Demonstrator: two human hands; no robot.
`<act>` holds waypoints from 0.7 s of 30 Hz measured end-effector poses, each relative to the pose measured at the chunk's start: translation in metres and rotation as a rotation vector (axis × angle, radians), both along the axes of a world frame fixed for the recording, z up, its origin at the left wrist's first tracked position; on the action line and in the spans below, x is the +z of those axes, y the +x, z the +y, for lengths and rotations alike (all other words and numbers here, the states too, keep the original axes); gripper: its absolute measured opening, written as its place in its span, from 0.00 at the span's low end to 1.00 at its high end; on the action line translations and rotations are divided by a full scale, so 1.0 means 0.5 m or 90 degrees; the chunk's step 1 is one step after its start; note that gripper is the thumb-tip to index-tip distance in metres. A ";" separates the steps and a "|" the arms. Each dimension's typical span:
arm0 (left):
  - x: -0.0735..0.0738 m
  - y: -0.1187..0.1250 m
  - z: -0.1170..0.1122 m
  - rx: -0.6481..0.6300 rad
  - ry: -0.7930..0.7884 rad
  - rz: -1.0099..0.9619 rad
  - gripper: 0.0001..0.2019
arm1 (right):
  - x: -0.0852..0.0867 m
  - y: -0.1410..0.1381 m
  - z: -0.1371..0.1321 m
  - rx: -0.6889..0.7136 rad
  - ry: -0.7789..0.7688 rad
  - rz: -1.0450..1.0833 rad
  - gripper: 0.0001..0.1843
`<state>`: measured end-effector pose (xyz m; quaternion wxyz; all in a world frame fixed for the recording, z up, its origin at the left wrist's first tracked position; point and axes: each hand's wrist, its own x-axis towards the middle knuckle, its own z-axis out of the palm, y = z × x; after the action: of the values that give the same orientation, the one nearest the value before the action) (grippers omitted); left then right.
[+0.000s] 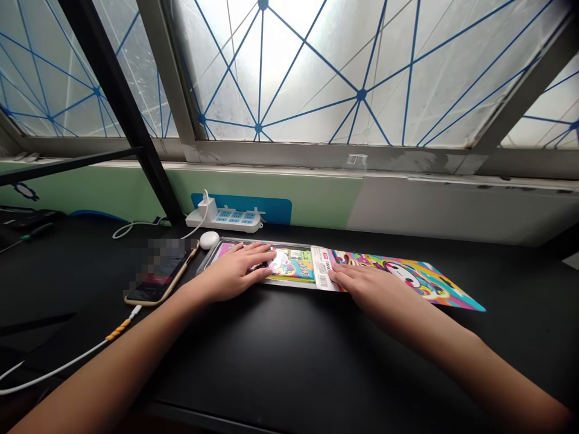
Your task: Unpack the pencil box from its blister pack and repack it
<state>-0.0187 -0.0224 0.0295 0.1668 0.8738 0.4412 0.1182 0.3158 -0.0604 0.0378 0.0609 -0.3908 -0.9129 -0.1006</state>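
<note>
A clear plastic tray (293,283) lies on the black desk with a colourful printed pack (294,263) inside it. My left hand (237,269) rests flat over the tray's left part, fingers stretched out across the pack. To the right, a bright cartoon-printed card (434,283) with a white barcode strip (322,269) reaches out past the tray's right side. My right hand (362,278) lies on this card beside the barcode strip, palm down and fingers extended. Parts of the pack and card are hidden beneath my hands.
Left of the tray lies a phone (163,274) with a charging cable (67,364). A small white rounded case (208,240) sits close by. Behind stand a power strip (226,218) and a slanted black frame post (122,108), before a window (307,72).
</note>
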 end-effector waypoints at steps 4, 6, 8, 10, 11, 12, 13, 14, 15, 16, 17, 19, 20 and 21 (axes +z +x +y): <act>0.003 -0.021 0.010 0.021 -0.001 0.001 0.27 | 0.006 0.012 0.008 -0.045 -0.015 -0.056 0.19; 0.005 -0.027 0.013 0.025 -0.003 0.003 0.27 | 0.011 0.015 0.009 -0.082 0.016 -0.087 0.18; 0.005 -0.030 0.013 0.024 -0.006 0.005 0.27 | 0.020 0.013 0.005 -0.125 0.071 -0.080 0.16; 0.006 -0.029 0.013 0.024 -0.007 0.010 0.27 | 0.031 0.005 -0.008 -0.151 0.134 -0.047 0.15; 0.006 -0.027 0.013 0.026 -0.008 0.012 0.26 | 0.037 -0.002 -0.017 -0.155 0.164 -0.026 0.14; 0.006 -0.025 0.013 0.030 -0.008 0.014 0.26 | 0.043 -0.012 -0.029 -0.151 0.192 -0.004 0.14; 0.005 -0.023 0.013 0.034 -0.007 0.017 0.26 | 0.047 -0.024 -0.043 -0.135 0.218 0.017 0.15; 0.005 -0.020 0.015 0.039 -0.004 0.020 0.26 | 0.050 -0.038 -0.058 -0.106 0.246 0.037 0.15; 0.004 -0.017 0.016 0.043 0.000 0.023 0.26 | 0.049 -0.054 -0.075 -0.067 0.272 0.055 0.16; 0.003 -0.013 0.019 0.047 0.004 0.027 0.26 | 0.045 -0.072 -0.094 -0.015 0.296 0.069 0.17; 0.003 -0.009 0.022 0.048 0.008 0.030 0.26 | 0.036 -0.090 -0.112 0.042 0.313 0.081 0.18; 0.003 0.001 0.027 0.050 0.015 0.035 0.26 | 0.007 -0.126 -0.146 0.149 0.313 0.094 0.20; 0.003 0.007 0.029 0.052 0.018 0.036 0.25 | -0.013 -0.143 -0.160 0.185 0.298 0.097 0.21; 0.004 0.014 0.031 0.053 0.021 0.037 0.25 | -0.033 -0.159 -0.170 0.211 0.291 0.112 0.20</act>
<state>-0.0115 -0.0071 0.0317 0.1347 0.8605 0.4797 0.1064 0.2361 -0.1453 0.0210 0.2418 -0.2200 -0.9090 -0.2584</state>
